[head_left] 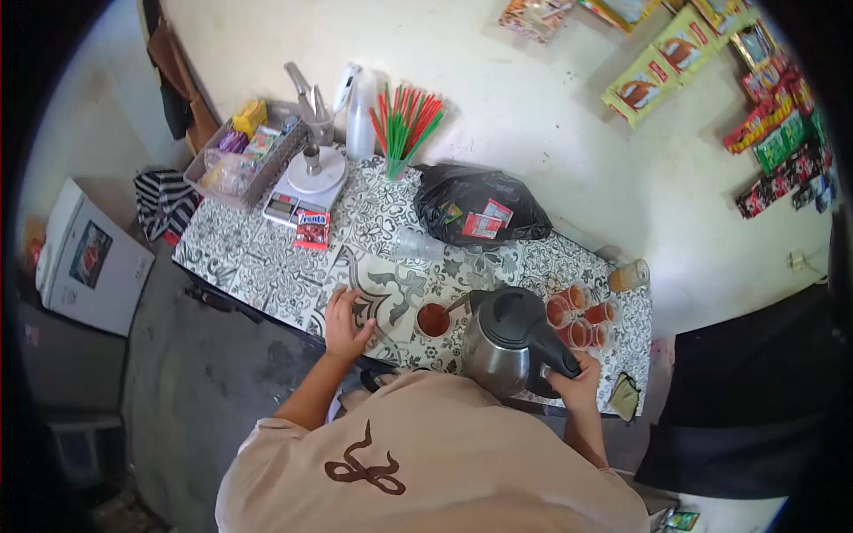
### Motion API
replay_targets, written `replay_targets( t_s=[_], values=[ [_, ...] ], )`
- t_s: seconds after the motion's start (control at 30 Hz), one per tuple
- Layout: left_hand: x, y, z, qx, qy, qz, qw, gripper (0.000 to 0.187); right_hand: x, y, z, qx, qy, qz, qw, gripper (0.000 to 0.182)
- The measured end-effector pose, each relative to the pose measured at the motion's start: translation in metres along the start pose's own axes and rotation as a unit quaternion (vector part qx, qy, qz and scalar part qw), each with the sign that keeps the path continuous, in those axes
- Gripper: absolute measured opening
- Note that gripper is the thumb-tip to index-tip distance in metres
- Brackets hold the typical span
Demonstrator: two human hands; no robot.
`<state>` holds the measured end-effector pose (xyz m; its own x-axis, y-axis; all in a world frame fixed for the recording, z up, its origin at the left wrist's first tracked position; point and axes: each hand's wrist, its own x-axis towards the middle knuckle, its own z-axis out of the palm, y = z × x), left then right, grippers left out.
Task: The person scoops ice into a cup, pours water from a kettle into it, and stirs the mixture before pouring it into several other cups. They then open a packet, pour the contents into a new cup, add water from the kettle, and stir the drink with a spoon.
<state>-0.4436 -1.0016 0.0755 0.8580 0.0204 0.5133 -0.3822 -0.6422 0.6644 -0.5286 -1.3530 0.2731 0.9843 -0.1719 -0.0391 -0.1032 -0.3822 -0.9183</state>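
Note:
My right hand [579, 384] is wrapped around the black handle of a steel electric kettle [494, 360], held at the table's front. Its spout points left, close beside a cup of red-brown liquid [434, 321]. A spoon [458, 303] stands in that cup, its handle leaning toward the spout. Left of the cup, my left hand [345, 325] lies at the front of the patterned table [258, 266], fingers apart and nothing in them. Several plastic cups with reddish contents [579, 318] are grouped right of the kettle.
Behind the cup lie a clear plastic cup stack [418, 244] and a black plastic bag [480, 191] with sachets. Further left are a digital scale [306, 191], a red sachet [312, 230], a basket [200, 182] and red-green straws [404, 133]. Another filled cup [629, 276] stands far right.

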Motion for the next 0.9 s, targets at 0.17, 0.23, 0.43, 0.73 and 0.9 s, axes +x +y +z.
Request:
replay_targets(
  t_s=[0.17,0.23,0.43,0.73,0.9],
  values=[
    [-0.001,-0.001,0.003,0.010,-0.010,0.010,1.000,0.051,-0.011,0.029,0.006,0.062,0.066,-0.005,0.996,0.012],
    [-0.003,-0.005,0.006,0.012,-0.012,0.006,1.000,0.051,-0.014,0.034,0.004,0.082,0.065,-0.016,0.994,0.011],
    [-0.004,-0.005,0.009,0.017,-0.015,0.004,1.000,0.048,-0.021,0.049,0.001,0.091,0.046,-0.054,0.993,0.010],
    [-0.004,-0.002,0.011,0.009,-0.017,-0.012,1.000,0.046,-0.027,0.064,0.008,0.177,0.083,-0.006,0.981,0.011],
    [-0.004,-0.004,0.012,0.018,-0.022,0.006,1.000,0.043,-0.028,0.072,0.006,0.160,0.064,-0.019,0.985,0.011]
  ],
)
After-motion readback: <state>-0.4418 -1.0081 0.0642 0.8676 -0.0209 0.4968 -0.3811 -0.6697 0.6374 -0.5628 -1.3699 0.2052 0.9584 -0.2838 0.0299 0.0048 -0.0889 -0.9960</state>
